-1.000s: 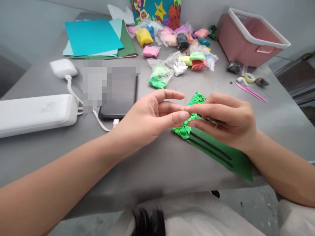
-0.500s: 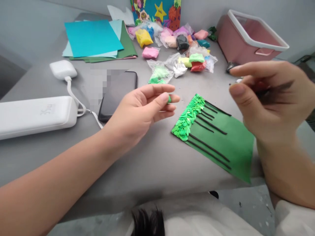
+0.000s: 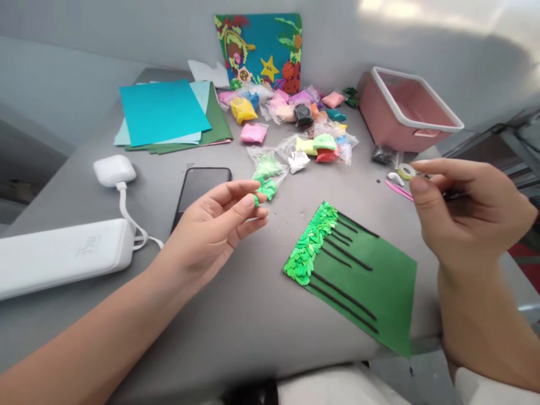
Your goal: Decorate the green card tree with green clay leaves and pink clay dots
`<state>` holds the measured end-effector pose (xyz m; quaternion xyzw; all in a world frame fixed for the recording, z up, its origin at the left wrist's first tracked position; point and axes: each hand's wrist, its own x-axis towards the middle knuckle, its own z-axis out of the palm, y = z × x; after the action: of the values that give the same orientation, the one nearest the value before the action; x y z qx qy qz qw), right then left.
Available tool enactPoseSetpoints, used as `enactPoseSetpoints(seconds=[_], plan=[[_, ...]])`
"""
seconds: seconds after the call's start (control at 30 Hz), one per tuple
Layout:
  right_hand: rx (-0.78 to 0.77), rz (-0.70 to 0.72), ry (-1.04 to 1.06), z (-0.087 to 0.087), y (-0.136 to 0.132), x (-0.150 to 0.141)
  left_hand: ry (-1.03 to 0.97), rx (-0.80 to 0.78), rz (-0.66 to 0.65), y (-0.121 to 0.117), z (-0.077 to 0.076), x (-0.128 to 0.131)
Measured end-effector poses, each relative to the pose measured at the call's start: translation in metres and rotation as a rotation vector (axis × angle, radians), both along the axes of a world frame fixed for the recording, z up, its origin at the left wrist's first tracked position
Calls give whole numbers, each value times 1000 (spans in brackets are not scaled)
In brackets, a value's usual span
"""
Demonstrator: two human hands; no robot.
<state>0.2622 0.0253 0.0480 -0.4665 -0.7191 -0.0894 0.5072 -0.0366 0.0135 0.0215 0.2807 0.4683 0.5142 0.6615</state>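
My left hand pinches a small piece of green clay between thumb and fingers, just in front of an opened bag of light green clay. On the right, my right hand is raised with thumb and index finger nearly together and the other fingers curled in; what they hold, if anything, is hidden. Between and below the hands lies a dark green sheet. Its left edge is covered with small bright green clay leaves, and thin black clay strips run out from them.
Bagged coloured clay is heaped at the back before a sea-themed picture. A pink bin stands back right, near a pink tool and tape roll. Left are coloured sheets, a phone and a white power bank.
The view has tilted upward, so the table things sit lower. My left hand, still pinching the green clay, is now closer to the light green clay bag. My right hand stays raised on the right.
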Motion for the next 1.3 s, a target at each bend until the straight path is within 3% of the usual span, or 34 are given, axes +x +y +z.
enactPoseSetpoints(seconds=[0.13,0.33,0.47,0.57,0.67,0.87,0.97,1.07,1.17,1.3], plan=[[-81,-38,-37,-2,1,5,21,-17,-38,-3,-1,-2],[-179,120,-199,-1,0,9,9,-94,-93,-7,1,2],[-145,393,-314,-1,-5,0,42,-105,-151,-8,0,13],[-160,625,-333,-6,-15,-15,-43,-102,-283,-16,-1,27],[-195,734,-439,-11,-28,-27,-145,-111,-442,-27,-1,38],[-302,794,-437,-4,-42,-37,-91,-36,-544,-43,-5,38],[-352,854,-442,1,-46,-40,-13,100,-579,-52,-6,33],[-366,907,-431,-1,-50,-41,71,224,-536,-61,-6,28],[-360,918,-393,-4,-52,-41,96,225,-510,-66,-4,28],[-284,755,-345,-4,-44,-36,213,244,-532,-58,1,27]])
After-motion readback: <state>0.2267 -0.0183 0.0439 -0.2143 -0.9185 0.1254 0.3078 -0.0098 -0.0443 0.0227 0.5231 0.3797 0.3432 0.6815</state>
